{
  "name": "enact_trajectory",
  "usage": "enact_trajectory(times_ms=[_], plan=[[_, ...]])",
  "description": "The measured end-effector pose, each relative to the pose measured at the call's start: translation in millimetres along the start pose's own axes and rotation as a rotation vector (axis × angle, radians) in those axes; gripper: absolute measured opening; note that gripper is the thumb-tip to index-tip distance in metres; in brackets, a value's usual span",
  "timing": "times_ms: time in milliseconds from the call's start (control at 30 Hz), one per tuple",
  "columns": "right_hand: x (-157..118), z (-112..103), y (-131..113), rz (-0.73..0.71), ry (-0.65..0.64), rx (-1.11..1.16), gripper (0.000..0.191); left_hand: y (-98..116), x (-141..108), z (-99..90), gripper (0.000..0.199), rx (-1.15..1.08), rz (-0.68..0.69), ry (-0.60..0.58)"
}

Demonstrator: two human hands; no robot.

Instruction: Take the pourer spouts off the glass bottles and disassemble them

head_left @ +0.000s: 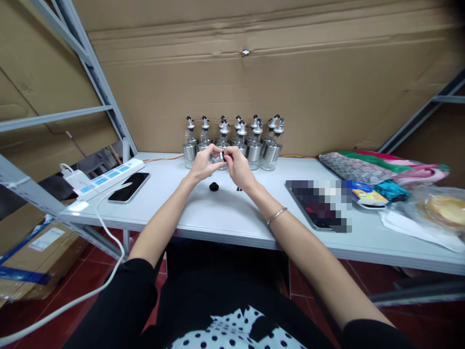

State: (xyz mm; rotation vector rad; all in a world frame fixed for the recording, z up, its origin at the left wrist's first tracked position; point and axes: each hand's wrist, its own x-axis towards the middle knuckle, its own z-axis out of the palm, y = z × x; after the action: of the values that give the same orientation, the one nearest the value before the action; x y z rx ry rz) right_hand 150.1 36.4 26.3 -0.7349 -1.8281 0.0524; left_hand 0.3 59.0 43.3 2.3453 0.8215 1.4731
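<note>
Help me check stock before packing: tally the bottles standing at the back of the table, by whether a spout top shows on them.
Bottles with spout tops: 10
Bottles with bare necks: 2
Total: 12 bottles

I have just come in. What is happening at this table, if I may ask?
A person holds a small part between the left hand and the right hand; the fingers hide much of it. A round black piece lies on the white table in front of them. Behind the hands stand metal-sleeved glass bottles, most with pour spouts; the two at front left show bare necks.
</note>
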Motion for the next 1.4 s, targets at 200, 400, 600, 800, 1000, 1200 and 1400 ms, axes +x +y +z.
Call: enact_trajectory(times_ms=[200, 400, 600, 800, 1000, 1200, 1400], plan=[[1.8, -11.1, -2.8, -0.104, 0.008, -0.08, 0.016, -13.4, -3.4, -5.8, 0.026, -0.076, -0.095, 0.107], [2.8, -11.6, 8.7, 0.111, 0.002, 0.007, 0.015, -26.3, -11.8, -6.1, 0.031, 0.094, 0.064, 0.07], [1.5, -8.8, 7.4, 0.278, -0.053, 0.104, 0.019, -22.6, -17.3, 3.9, 0.031, 0.253, 0.228, 0.007], [2.1, -11.6, 2.3, 0.399, -0.079, 0.232, 0.012, -17.6, -19.0, 7.8, 0.034, 0.257, 0.311, -0.005], [1.8, -8.9, 4.2, 0.51, -0.107, 0.357, 0.011, -15.6, -19.9, 11.8, 0.03, 0.229, 0.311, -0.052], [0.8, -8.5, 5.8, 0.498, -0.116, 0.249, 0.022, -17.6, -21.3, 15.3, 0.032, 0.17, 0.267, -0.01], [1.3, -11.1, 10.1, 0.546, -0.185, 0.152, 0.03, -21.0, -21.3, 13.6, 0.03, 0.15, 0.257, -0.023]])
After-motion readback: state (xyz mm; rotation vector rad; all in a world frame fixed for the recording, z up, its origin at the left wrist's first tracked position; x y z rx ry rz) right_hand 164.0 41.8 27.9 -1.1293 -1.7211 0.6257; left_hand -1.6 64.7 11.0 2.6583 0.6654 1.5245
